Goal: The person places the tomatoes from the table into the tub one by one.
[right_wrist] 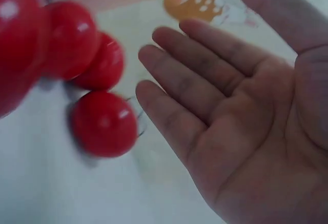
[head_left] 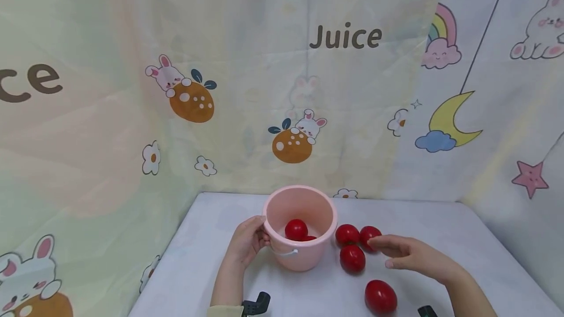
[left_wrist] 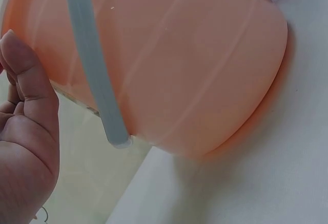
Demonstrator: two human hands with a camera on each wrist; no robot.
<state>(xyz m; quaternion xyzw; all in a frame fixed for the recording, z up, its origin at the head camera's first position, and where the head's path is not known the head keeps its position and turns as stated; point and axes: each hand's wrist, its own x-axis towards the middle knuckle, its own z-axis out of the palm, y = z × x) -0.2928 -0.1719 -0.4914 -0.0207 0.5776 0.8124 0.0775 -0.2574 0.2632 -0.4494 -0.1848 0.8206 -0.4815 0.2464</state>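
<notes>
At the lower centre of the head view, your left hand (head_left: 247, 241) grips the left side of the pink bucket (head_left: 301, 259) at its rim, fingers curled. In the left wrist view, your thumb (left_wrist: 25, 65) lies along the bucket's outer wall at the left edge of the frame.

Your right hand (head_left: 416, 257), at lower right in the head view, is spread well open, with its fingers extended and nothing in its grasp. The right wrist view shows the bare palm filling the right half of the frame, with the fingertips pointing toward the red balls (right_wrist: 105, 124) at left.

The bucket stands upright at lower centre, and two red balls (head_left: 296, 230) show inside it, the second mostly hidden behind the near rim. Its pale handle (head_left: 285, 253) hangs down against the near side.

Just right of the bucket, three more balls form a close cluster: one at upper left (head_left: 347, 235), one at upper right (head_left: 370, 238) near your right fingertips, and one below (head_left: 352, 259). A fourth, oval ball (head_left: 381, 297) lies apart at the bottom of the frame.

All of it sits on a white table (head_left: 440, 224), backed by a printed curtain (head_left: 246, 28) reading "Juice" at upper centre.
</notes>
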